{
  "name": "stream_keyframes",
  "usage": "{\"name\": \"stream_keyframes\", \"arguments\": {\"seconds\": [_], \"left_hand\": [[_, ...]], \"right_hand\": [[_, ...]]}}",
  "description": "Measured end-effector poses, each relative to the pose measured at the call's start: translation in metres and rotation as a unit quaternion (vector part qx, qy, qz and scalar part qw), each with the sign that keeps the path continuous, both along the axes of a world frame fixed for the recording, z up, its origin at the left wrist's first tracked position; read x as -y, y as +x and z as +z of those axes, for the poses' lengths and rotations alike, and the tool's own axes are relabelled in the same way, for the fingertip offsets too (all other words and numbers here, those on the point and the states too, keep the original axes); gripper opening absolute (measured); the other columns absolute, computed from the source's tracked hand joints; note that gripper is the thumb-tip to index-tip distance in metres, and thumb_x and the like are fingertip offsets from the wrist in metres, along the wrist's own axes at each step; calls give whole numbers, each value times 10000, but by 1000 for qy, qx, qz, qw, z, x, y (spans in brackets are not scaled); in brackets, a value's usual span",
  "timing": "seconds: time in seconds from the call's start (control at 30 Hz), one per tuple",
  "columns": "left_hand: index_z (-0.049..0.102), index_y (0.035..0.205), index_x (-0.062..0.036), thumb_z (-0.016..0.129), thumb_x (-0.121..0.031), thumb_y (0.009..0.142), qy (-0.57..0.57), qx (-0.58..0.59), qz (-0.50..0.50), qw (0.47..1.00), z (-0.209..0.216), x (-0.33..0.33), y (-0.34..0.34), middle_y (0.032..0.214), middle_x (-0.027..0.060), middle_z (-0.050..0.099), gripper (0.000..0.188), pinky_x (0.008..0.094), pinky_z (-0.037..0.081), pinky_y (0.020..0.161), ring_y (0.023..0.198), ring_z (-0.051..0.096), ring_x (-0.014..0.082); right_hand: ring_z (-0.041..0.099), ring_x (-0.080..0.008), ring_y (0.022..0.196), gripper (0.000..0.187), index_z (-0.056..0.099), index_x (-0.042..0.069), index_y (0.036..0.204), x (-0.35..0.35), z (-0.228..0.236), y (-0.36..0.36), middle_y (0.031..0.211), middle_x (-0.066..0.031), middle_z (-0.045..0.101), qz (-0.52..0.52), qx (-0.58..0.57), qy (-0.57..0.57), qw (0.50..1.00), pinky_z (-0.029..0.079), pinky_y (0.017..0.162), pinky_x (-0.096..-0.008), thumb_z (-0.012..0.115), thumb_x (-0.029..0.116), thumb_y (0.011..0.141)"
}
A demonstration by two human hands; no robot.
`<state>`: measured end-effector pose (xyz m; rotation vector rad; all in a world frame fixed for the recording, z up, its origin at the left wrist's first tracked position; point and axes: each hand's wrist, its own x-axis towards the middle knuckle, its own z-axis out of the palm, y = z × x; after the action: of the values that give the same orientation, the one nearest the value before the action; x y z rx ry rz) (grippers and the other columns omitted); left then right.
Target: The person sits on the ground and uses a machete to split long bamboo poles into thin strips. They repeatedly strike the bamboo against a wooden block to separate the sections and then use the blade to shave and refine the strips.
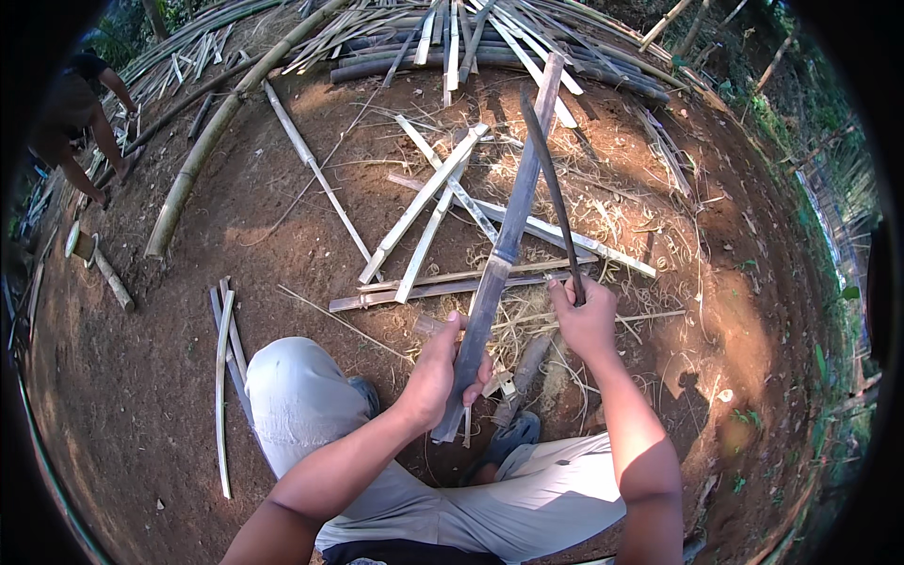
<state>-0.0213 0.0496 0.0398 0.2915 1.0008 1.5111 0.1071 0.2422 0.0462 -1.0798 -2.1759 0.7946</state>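
My left hand (435, 377) is closed around the lower part of a long, dark-skinned split bamboo slat (494, 259). The slat slants up and away toward the far right. In my right hand (589, 322) is a long knife with a dark, slightly curved blade (557, 193); its handle is hidden in my fist. The blade points away from me, and its upper part overlaps the slat; whether they touch I cannot tell. Beneath both hands, a short piece of wood (524, 377) lies on the ground between my feet, among thin shavings.
Pale split bamboo slats (424, 207) lie crossed on the soil ahead. Curly shavings (603, 202) spread to their right. A bamboo pole (212, 155) stretches along the left, near another person (80, 122). Stacked bamboo (405, 61) fills the back. More strips (223, 395) lie beside my left knee.
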Motion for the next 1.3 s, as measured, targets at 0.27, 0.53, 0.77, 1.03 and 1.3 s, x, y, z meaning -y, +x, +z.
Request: {"name": "stream_keyframes", "arguments": {"seconds": [0.27,0.53,0.77,1.03,1.3], "left_hand": [[444,1061,-96,321,-386,1050,-3,-20,-10,1000,8,0,1,686,76,528,315,271,378,454,453,433,129],[464,1034,-78,285,-405,1045,-22,-52,-40,998,4,5,13,668,76,521,373,265,383,443,448,437,135],[462,1002,-73,285,-412,1048,-39,-82,-72,993,10,8,22,653,71,516,385,257,380,434,442,438,137],[512,1131,-25,259,-466,1062,-15,-176,-85,981,-10,4,24,787,114,613,514,293,515,597,616,609,175],[498,1136,-54,362,-419,1065,25,0,-99,995,21,-12,6,769,46,537,396,237,396,417,517,501,106]], "right_hand": [[453,-165,480,320,619,5,695,6,7,5,532,-95,528,44,17,17,999,361,494,-352,674,244,901],[412,-74,488,380,688,-6,847,5,-1,5,551,37,492,47,-84,-158,983,319,472,-293,653,356,957],[411,-24,462,236,653,13,1030,19,20,5,572,72,463,50,-245,-403,880,347,434,-214,708,219,928],[390,-36,451,201,601,21,975,27,37,11,593,61,463,72,-250,-433,863,362,449,-232,727,160,902],[470,-43,495,251,623,-12,974,60,22,10,676,20,561,129,-176,-363,906,367,446,-251,717,215,921]]}}
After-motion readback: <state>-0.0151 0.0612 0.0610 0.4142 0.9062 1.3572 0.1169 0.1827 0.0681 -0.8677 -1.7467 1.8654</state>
